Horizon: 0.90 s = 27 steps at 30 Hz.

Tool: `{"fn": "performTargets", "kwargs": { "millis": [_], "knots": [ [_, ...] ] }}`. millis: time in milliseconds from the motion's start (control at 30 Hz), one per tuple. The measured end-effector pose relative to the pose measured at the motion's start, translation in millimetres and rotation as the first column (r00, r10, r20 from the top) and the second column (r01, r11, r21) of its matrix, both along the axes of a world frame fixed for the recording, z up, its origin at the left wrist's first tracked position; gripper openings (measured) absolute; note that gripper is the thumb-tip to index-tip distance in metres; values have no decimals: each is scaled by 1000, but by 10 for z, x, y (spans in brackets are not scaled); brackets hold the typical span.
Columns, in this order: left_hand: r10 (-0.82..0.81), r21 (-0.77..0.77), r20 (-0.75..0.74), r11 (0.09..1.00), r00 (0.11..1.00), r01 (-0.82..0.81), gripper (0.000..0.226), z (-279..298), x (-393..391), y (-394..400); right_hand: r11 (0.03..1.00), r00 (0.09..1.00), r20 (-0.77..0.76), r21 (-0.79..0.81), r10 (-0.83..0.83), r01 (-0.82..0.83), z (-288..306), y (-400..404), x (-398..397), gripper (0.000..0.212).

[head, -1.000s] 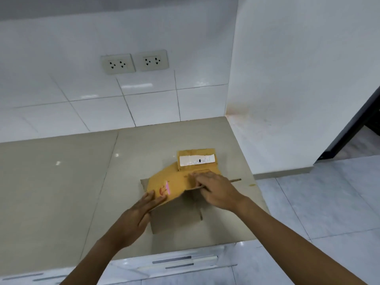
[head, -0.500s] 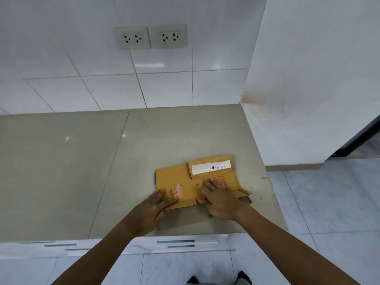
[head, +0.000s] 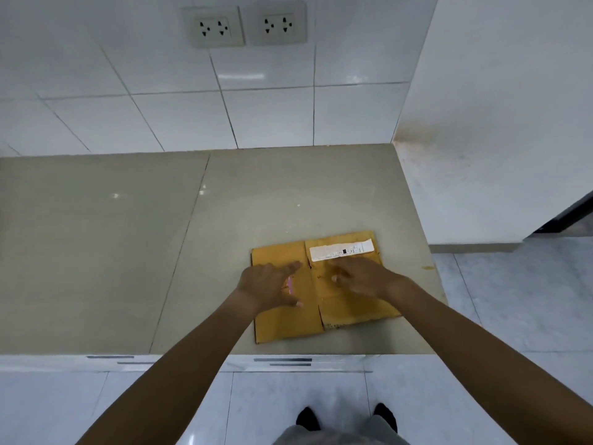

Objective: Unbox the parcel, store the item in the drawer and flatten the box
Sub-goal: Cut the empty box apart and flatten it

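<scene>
Now lying fully flat on the beige countertop (head: 96, 252) near its right front corner, the cardboard box (head: 288, 326), no longer half raised as a second ago, both panels spread side by side. Pressing down on the left panel, the left hand (head: 268, 285), open with fingers spread and palm flat on the cardboard, partly covering a small pink mark (head: 290, 285). Pressing on the right panel, the right hand (head: 362, 277), likewise open and flat, fingertips reaching just below the white shipping label (head: 341, 249). Gripping nothing, either hand. Showing below the counter edge, white drawer fronts (head: 282, 362), closed, contents hidden. Mounted on the white tiled wall behind, two power sockets (head: 244, 25).
</scene>
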<state>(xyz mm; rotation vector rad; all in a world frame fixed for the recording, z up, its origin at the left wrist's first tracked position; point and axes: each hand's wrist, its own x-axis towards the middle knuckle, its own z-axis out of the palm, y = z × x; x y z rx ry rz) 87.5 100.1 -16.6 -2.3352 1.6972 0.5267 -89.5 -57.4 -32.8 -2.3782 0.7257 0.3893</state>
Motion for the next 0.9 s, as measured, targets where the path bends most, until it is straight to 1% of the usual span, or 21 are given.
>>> {"fn": "performTargets", "kwargs": {
  "millis": [67,100,133,200,267,333,400,433,600,767,900],
  "knots": [
    [-32,64,60,998,998,28,82,-4,-50,-119,997,1000,0,-76,-15,15,-57,41,27,53],
    [-44,105,75,994,996,36,83,-2,-70,-163,994,1000,-16,-111,-14,12,-78,66,36,55],
    [-52,147,89,988,995,38,88,6,-92,-196,988,999,-43,-154,0,-7,-85,81,46,58],
    [-41,231,110,973,993,15,104,29,-143,-215,958,991,-125,-273,51,-84,-87,91,87,72],
    [41,275,117,959,992,-72,115,33,-199,-167,928,975,-214,-349,60,-133,-81,105,147,86],
    [128,263,92,953,987,-148,117,8,-230,-99,945,960,-280,-305,30,-119,-105,104,174,100],
    [153,275,66,947,986,-166,118,-24,-192,-87,964,945,-327,-246,19,-105,-151,93,149,111],
    [161,294,51,941,986,-169,120,-47,-161,-99,966,943,-333,-236,25,-109,-172,90,121,113],
    [230,383,-97,907,968,-177,133,-194,13,-208,971,937,-348,-207,41,-119,-295,65,86,121],
    [221,450,-131,882,967,-140,137,-304,117,-249,977,915,-402,-174,44,-124,-332,58,108,126],
    [239,516,-139,846,961,-136,140,-294,134,-332,979,869,-493,-159,32,-126,-343,69,208,124]
  ]
}}
